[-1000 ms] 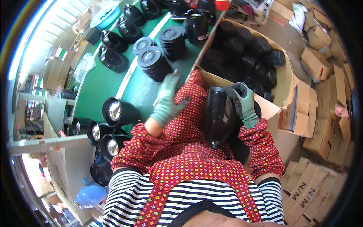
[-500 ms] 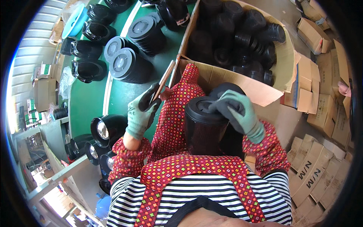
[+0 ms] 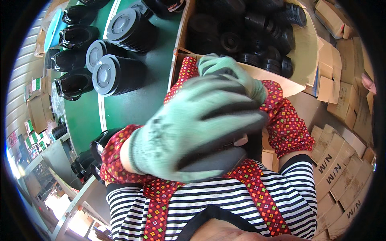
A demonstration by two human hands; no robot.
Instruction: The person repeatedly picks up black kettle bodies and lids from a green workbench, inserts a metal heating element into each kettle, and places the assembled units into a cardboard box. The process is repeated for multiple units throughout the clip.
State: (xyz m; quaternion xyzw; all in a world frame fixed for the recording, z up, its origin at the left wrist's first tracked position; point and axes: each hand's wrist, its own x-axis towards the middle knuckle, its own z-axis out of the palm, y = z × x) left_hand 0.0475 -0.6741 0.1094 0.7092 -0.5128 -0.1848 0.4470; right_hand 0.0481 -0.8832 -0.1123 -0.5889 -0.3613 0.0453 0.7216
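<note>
Close to the camera, my left hand (image 3: pixel 193 128) in a green glove with dark palm coating is smeared by motion. Its fingers are bent and pressed together, and a bare fingertip shows at the underside; whatever they hold is hidden. Just beyond it is my right hand (image 3: pixel 231 72), gloved the same way, its fingers curled in and partly covered by the left hand. What the right hand grips cannot be made out. The black lidded container in front of my body is hidden behind the hands. A red patterned apron (image 3: pixel 187 70) covers my front.
Stacks of grey-black round lids (image 3: pixel 106 76) and glossy black pots (image 3: pixel 74 82) stand on the green table (image 3: pixel 124 106) at left. A big carton (image 3: pixel 303 66) of black parts lies ahead. Flattened cartons (image 3: pixel 333 160) are piled at right.
My left hand has swung right and toward the camera, across my front; the flat tan tool it held is out of sight. My right hand has moved forward and slightly left, off the lid's near view.
</note>
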